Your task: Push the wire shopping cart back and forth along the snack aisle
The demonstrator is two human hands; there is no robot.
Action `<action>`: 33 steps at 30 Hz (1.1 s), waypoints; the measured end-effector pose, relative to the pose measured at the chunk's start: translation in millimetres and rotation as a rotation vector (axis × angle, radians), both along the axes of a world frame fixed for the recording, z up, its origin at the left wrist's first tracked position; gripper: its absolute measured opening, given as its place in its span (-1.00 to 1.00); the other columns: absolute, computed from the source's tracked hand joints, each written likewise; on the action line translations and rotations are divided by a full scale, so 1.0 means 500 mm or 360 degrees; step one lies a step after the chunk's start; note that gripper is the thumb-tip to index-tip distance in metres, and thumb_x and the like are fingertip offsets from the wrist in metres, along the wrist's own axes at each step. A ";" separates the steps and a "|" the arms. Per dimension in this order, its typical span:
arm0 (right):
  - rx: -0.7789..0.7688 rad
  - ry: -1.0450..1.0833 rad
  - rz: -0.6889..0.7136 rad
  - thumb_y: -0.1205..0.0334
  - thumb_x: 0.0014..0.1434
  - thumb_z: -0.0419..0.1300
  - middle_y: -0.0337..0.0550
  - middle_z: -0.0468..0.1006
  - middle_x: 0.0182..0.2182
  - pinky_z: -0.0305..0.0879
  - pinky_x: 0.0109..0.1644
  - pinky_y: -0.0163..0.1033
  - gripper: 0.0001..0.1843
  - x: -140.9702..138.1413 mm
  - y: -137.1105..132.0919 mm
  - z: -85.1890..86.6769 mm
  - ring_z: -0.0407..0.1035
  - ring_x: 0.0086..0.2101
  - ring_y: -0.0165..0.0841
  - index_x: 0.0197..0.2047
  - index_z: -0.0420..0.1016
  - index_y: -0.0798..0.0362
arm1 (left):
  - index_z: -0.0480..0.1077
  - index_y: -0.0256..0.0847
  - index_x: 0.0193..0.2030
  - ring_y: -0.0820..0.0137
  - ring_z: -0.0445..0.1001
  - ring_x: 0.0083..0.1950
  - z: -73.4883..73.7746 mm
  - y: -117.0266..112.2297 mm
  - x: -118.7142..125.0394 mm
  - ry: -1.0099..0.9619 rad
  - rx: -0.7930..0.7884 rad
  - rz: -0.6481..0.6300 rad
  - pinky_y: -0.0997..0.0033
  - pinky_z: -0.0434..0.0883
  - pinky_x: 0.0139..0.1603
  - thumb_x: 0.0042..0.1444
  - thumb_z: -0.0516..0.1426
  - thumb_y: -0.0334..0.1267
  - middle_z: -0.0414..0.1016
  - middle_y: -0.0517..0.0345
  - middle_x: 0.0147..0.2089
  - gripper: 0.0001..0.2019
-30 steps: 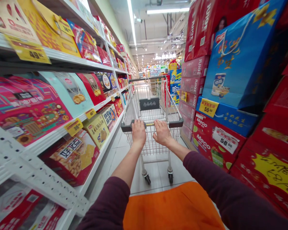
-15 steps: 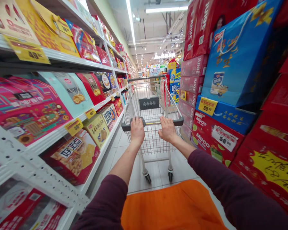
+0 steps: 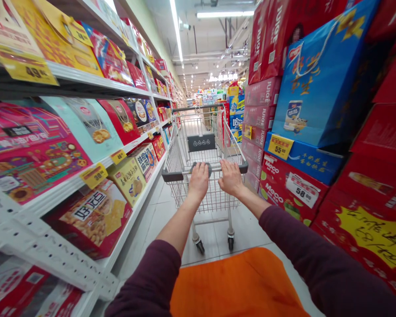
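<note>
My left hand [image 3: 198, 180] and right hand [image 3: 230, 178] are lying spread-fingered across the grey plastic handle [image 3: 171, 176] of the wire shopping cart [image 3: 201, 198] ahead of me. I'm not seeing my thumbs, so the grip is unclear; orange fabric [image 3: 237, 286] is running off the bottom edge.

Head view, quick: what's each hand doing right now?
Left hand: closed on the shopping cart handle.
Right hand: closed on the same handle.

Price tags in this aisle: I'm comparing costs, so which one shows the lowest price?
The yellow tag reading 39 on the left shelf edge; the other legible tags, such as the tag reading 49 and the tag reading 55, show higher prices.
</note>
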State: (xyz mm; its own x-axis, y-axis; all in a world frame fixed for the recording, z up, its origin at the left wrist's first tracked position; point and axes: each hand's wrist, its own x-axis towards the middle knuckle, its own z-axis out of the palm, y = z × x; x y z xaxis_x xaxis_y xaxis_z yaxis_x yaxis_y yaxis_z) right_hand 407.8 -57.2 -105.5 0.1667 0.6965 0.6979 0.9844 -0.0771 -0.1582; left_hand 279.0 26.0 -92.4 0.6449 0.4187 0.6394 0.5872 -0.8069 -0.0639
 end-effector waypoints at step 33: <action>-0.0021 -0.0004 0.0194 0.22 0.01 0.06 0.22 0.16 0.23 0.03 0.13 -0.02 -0.27 -0.001 -0.010 0.020 0.16 0.12 -0.10 0.25 0.11 0.28 | -0.14 -0.38 0.32 0.25 0.04 0.35 -0.028 -0.009 0.046 -0.0303 -0.0286 -0.0430 0.06 0.15 0.30 0.08 -0.08 -0.42 0.05 -0.26 0.33 -0.37</action>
State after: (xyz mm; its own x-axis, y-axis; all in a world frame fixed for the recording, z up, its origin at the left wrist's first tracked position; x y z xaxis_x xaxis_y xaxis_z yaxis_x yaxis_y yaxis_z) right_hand 407.1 -62.3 -95.3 0.0784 0.7206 0.6889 0.9870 0.0413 -0.1555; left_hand 301.8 21.5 -106.2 0.6244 0.3661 0.6900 0.3391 -0.9228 0.1827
